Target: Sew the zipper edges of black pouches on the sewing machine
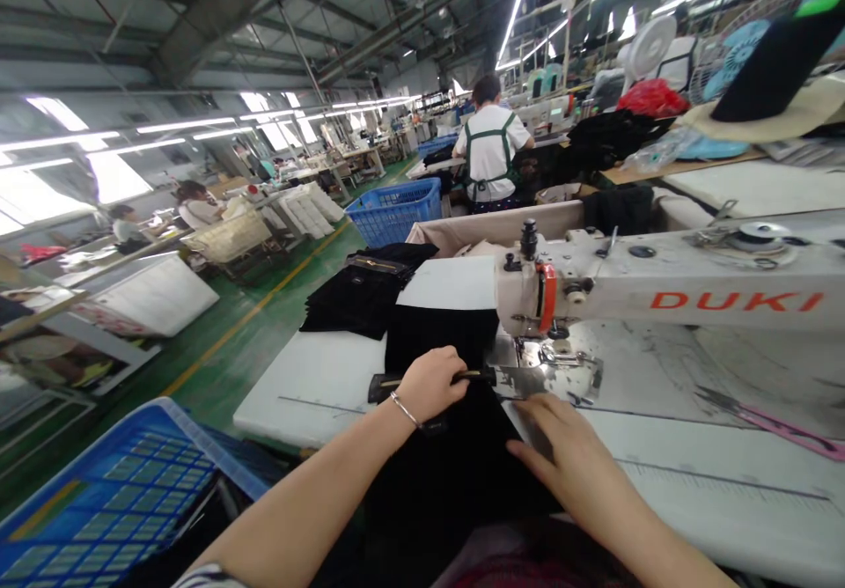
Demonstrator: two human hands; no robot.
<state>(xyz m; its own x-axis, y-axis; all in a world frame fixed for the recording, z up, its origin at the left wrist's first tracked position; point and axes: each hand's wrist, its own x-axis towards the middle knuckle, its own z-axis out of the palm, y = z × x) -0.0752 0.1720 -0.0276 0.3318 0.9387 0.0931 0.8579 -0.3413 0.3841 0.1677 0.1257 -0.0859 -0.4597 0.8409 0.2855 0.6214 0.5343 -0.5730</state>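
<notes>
Black fabric [455, 333] lies over the front of a sewing machine [594, 280] marked "DUKI", reaching the metal plate under its head and hanging toward my lap. Across the fabric runs a black strip with a gold zipper [476, 374]. My left hand [432, 385], with a bracelet at the wrist, is closed over this zipper strip, fingers curled. To its right, my right hand [561, 447] rests by the fabric's right edge and the metal plate, thumb and fingers apart. Whatever lies beneath its palm is hidden.
Black pieces with a zipper [360, 284] are stacked at the table's far left. Pink-handled scissors [772, 419] lie on the right. Blue baskets stand at lower left [178, 447] and ahead [396, 209]. A person [488, 152] in a green-strapped apron works ahead, facing away.
</notes>
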